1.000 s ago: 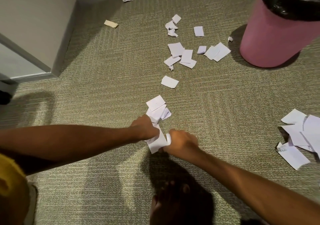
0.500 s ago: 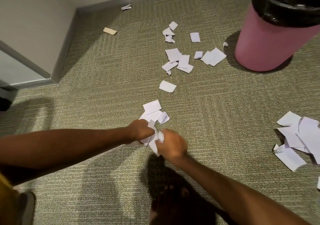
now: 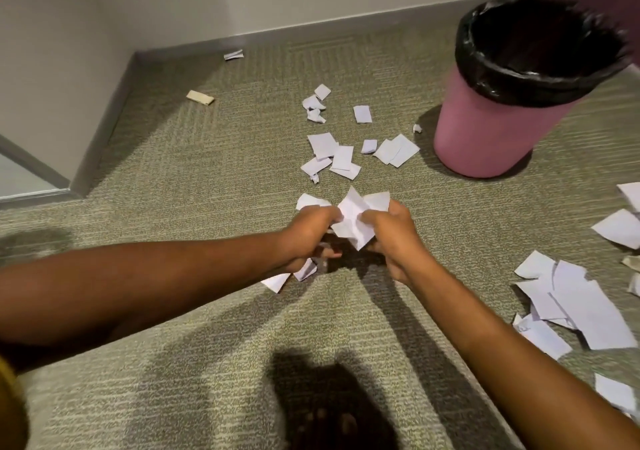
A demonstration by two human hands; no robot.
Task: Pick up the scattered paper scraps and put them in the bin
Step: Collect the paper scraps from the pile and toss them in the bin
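Note:
My left hand (image 3: 308, 233) and my right hand (image 3: 393, 238) together grip a crumpled bunch of white paper scraps (image 3: 356, 219) lifted above the carpet. Two small scraps (image 3: 277, 281) lie under my left wrist. Beyond the hands, a cluster of loose scraps (image 3: 332, 155) is spread over the carpet. More scraps (image 3: 571, 307) are piled at the right. A pink bin (image 3: 485, 131) lined with a black bag stands at the upper right, its mouth open and dark inside.
Grey skirting and a wall corner (image 3: 104, 131) close off the left and far sides. A tan folded piece (image 3: 200, 97) and a small white scrap (image 3: 233, 55) lie near the wall. My bare foot (image 3: 329, 425) shows at the bottom centre.
Both hands have gathered the scraps between them and raised the bunch off the carpet. The view has tilted up, showing the bin's open top.

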